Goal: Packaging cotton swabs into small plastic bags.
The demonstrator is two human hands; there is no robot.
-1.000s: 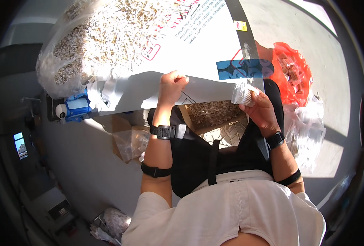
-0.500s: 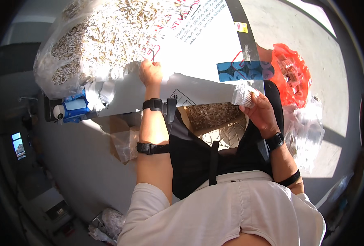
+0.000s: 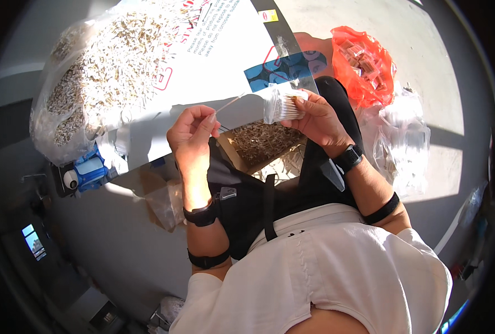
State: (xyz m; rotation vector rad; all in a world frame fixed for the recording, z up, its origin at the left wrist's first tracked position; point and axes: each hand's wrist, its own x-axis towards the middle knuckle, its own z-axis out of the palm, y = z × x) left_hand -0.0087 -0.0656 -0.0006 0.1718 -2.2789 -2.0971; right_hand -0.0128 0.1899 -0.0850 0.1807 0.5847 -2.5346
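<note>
My left hand [image 3: 193, 132] is closed in a pinch on one thin cotton swab [image 3: 229, 103], which points up and to the right over the white tabletop [image 3: 231, 61]. To its right, my right hand [image 3: 321, 119] grips a small clear bag of cotton swabs [image 3: 276, 104] between thumb and fingers. The bagged sticks lie side by side, and the bag's crinkled end faces my left hand. The single swab's far tip is a short way from the bag. A big heap of loose swabs [image 3: 122, 58] covers the table's left part.
A clear plastic bag [image 3: 42, 108] surrounds the heap's left side. Below it is a blue-and-white bottle [image 3: 89, 170]. An open box of loose sticks [image 3: 261, 142] stands under the table edge. At right are a red bag [image 3: 378, 92] with small packs and clear bags [image 3: 400, 142].
My left hand has drawn back from the heap's edge toward me and now holds a swab. My right hand with the bag has shifted left. The whole view has turned somewhat.
</note>
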